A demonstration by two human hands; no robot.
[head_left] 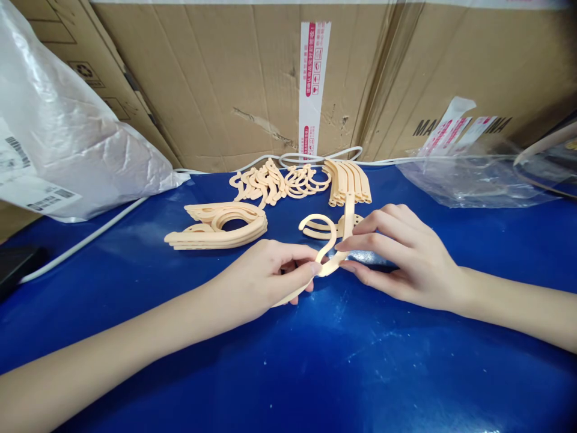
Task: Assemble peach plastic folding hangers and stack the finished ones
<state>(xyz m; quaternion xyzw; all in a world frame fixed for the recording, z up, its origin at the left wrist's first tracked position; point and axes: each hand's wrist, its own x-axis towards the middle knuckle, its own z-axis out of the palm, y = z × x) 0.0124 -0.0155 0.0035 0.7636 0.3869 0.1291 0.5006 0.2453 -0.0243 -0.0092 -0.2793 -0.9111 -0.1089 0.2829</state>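
Between my hands is a beige plastic folding clothes hanger [330, 264], its curved hook pointing up and to the left. My left hand [270, 273] pinches it at the base of the hook, with one arm of the hanger running down under the palm. Thumb and fingers of my right hand [401, 255] close on the other arm, which stands up away from me. Just behind it lie one or more similar beige pieces [315, 232], partly hidden by the hanger and my right hand. A stack of folded hangers [220, 231] lies beyond my left hand.
On the blue table [288, 373], loose hooks [270, 183] lie in a heap beside a pile of hanger arms [349, 180]. Cardboard boxes [216, 78] stand behind. At left are a white plastic bag [76, 132], a cable [90, 237] and a black object [20, 270]; clear plastic [464, 180] lies right.
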